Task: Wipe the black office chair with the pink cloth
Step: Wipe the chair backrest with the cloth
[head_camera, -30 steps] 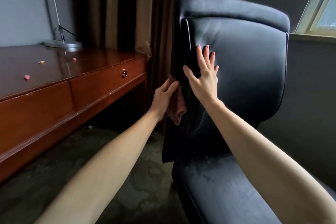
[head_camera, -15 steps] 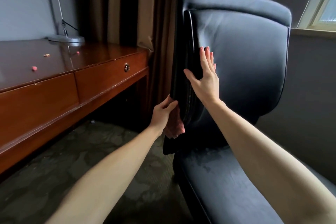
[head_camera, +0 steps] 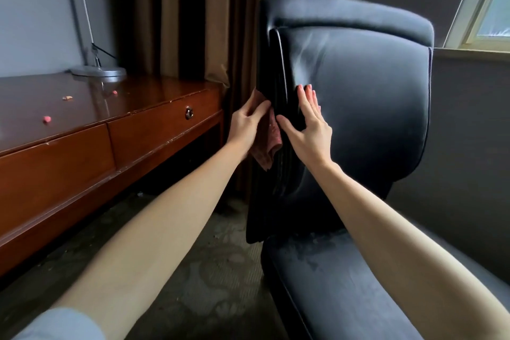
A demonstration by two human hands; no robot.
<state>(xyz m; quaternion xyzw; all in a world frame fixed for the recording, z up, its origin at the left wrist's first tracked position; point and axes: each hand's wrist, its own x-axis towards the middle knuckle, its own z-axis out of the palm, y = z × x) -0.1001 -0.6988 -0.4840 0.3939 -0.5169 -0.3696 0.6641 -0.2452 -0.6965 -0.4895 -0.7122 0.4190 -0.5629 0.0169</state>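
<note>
The left hand [head_camera: 245, 127] grips the cloth [head_camera: 266, 146] with curled fingers and presses it to the left side edge of the chair [head_camera: 358, 96] back. The right hand [head_camera: 309, 130] lies flat on the back's front, fingers straight, thumb on the edge. The hand and edge hide part of the cloth. A narrow gap separates the chair from the desk [head_camera: 110, 130].

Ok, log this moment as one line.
phase: wiping side edge | left hand: holds pink cloth against black office chair | right hand: flat on its front
</note>
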